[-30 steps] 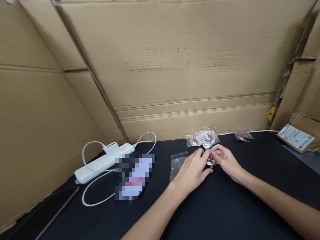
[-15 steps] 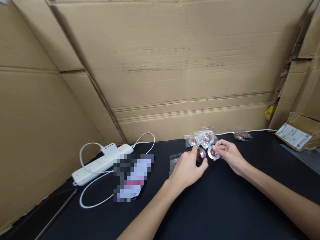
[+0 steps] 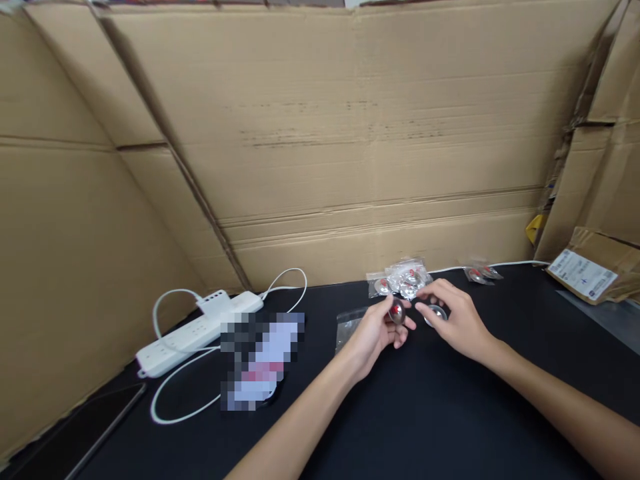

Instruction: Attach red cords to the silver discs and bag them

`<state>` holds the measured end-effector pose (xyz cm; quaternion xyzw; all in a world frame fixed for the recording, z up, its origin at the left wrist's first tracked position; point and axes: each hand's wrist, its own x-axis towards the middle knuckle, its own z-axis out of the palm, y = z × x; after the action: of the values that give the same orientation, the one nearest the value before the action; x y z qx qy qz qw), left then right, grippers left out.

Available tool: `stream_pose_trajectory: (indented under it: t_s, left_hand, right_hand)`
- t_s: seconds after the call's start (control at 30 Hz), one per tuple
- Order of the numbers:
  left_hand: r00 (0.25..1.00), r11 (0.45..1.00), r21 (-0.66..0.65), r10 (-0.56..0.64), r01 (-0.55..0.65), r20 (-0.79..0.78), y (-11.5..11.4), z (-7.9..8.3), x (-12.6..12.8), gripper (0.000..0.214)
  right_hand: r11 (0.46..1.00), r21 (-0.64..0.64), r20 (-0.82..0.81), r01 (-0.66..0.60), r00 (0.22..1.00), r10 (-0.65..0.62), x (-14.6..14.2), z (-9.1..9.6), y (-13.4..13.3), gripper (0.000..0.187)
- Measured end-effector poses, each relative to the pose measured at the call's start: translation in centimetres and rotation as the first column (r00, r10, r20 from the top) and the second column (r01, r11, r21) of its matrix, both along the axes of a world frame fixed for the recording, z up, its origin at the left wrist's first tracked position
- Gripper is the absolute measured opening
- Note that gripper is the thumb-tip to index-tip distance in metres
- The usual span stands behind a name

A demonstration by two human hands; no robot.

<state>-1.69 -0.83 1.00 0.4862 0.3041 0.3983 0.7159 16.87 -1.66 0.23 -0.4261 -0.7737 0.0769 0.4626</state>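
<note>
A small round silver metal disc with a red mark at its middle (image 3: 397, 311) is pinched by my left hand (image 3: 374, 337), between thumb and fingers. Another shiny round disc (image 3: 437, 315) lies low under my right hand (image 3: 457, 323), partly covered by its thumb. The right hand's thumb and fingers are spread apart, with nothing visibly gripped. Behind both hands, several similar discs with red bits sit in clear plastic bags (image 3: 407, 278). Beside my left wrist lies a clear plastic bag (image 3: 347, 328), partly hidden by the hand.
On the black table (image 3: 430, 420), a white power strip (image 3: 200, 333) with looping cables stands left of a pixelated patch (image 3: 260, 367). A dark flat device (image 3: 90, 433) lies front left. More bagged discs (image 3: 483, 271) and a labelled cardboard package (image 3: 590, 272) are right. Cardboard walls (image 3: 325, 133) surround the table.
My right hand has let go of its disc, which now rests below it. My left hand has turned palm-up, showing its disc's red middle. The view has shifted slightly.
</note>
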Motion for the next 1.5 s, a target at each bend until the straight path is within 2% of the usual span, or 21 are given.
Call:
stream_pose_trajectory:
  t_s: [0.07, 0.13, 0.33, 0.4, 0.47, 0.57, 0.63, 0.7, 0.77, 0.8, 0.87, 0.93, 1.0, 1.13, 1.27, 1.5]
  left_hand:
    - [0.999, 0.999, 0.020, -0.048, 0.048, 0.017, -0.2, -0.1, 0.2, 0.043]
    - [0.996, 0.995, 0.045, -0.088, 0.087, 0.023, -0.5, -0.1, 0.4, 0.042]
    - [0.987, 0.985, 0.103, -0.129, 0.138, -0.095, -1.0, 0.1, 0.4, 0.037]
    - [0.988, 0.989, 0.091, -0.109, 0.120, -0.113, -0.9, 0.1, 0.3, 0.038]
    - [0.993, 0.993, 0.089, -0.072, 0.080, -0.096, -0.6, 0.2, 0.2, 0.036]
    - [0.997, 0.995, 0.095, 0.038, -0.031, -0.065, 0.0, 0.6, -0.1, 0.033]
    - [0.989, 0.987, 0.102, 0.131, -0.124, -0.069, 0.3, 0.9, -0.4, 0.033]
    - [0.980, 0.978, 0.110, 0.187, -0.178, -0.073, 0.6, 1.2, -0.6, 0.031]
    - [0.974, 0.974, 0.131, 0.201, -0.187, -0.101, 0.6, 1.2, -0.6, 0.026]
    - [0.971, 0.971, 0.154, 0.201, -0.180, -0.132, 0.5, 1.0, -0.6, 0.023]
    - [0.954, 0.963, 0.215, 0.208, -0.162, -0.214, 0.3, 0.7, -0.3, 0.018]
    - [0.938, 0.956, 0.253, 0.214, -0.145, -0.273, 0.1, 0.2, -0.1, 0.014]
    - [0.935, 0.961, 0.242, 0.204, -0.134, -0.291, 0.0, -0.1, 0.1, 0.012]
    - [0.951, 0.986, 0.116, 0.150, -0.123, -0.270, -0.3, -0.3, 0.4, 0.012]
    - [0.979, 0.993, -0.007, 0.111, -0.114, -0.172, -0.4, -0.3, 0.4, 0.016]
    - [0.990, 0.971, -0.202, 0.139, -0.131, 0.025, -0.1, 0.1, 0.2, 0.026]
  right_hand:
    - [0.993, 0.008, 0.017, -0.118, 0.993, 0.118, -0.8, 0.4, -0.6, 0.014]
    - [0.984, -0.013, 0.030, -0.176, 0.984, 0.177, -1.2, 0.3, -0.9, 0.012]
    - [0.977, -0.104, 0.025, -0.187, 0.981, 0.191, -1.1, -0.1, -0.8, 0.012]
    - [0.961, -0.176, -0.058, -0.212, 0.977, 0.205, -1.2, -0.1, -0.8, 0.011]
    - [0.930, -0.271, -0.225, -0.250, 0.955, 0.191, -1.2, -0.1, -0.5, 0.009]
    - [0.888, -0.361, -0.475, -0.284, 0.876, 0.087, -0.5, 0.0, 0.5, 0.009]
    - [0.900, -0.359, -0.514, -0.247, 0.857, 0.030, 0.7, 0.0, 1.4, 0.009]
    - [0.941, -0.303, -0.413, -0.150, 0.911, 0.012, 2.1, 0.1, 2.1, 0.005]
    - [0.966, -0.252, -0.162, -0.054, 0.987, 0.013, 3.2, 0.1, 2.6, 0.013]
    - [0.974, -0.226, -0.029, -0.024, 0.999, 0.018, 3.6, 0.1, 2.6, 0.019]
    - [0.983, -0.182, 0.165, 0.007, 0.986, 0.024, 3.8, 0.0, 2.4, 0.028]
    - [0.987, -0.162, 0.267, 0.002, 0.963, 0.042, 3.7, -0.1, 2.1, 0.027]
    - [0.984, -0.174, 0.333, -0.027, 0.939, 0.085, 3.3, -0.1, 1.8, 0.024]
    - [0.976, -0.211, 0.374, -0.058, 0.918, 0.135, 3.1, -0.4, 1.7, 0.024]
    - [0.980, -0.195, 0.401, -0.028, 0.910, 0.106, 3.0, -0.7, 1.8, 0.023]
    - [0.980, -0.189, 0.471, 0.067, 0.882, 0.030, 2.6, -1.2, 1.4, 0.020]
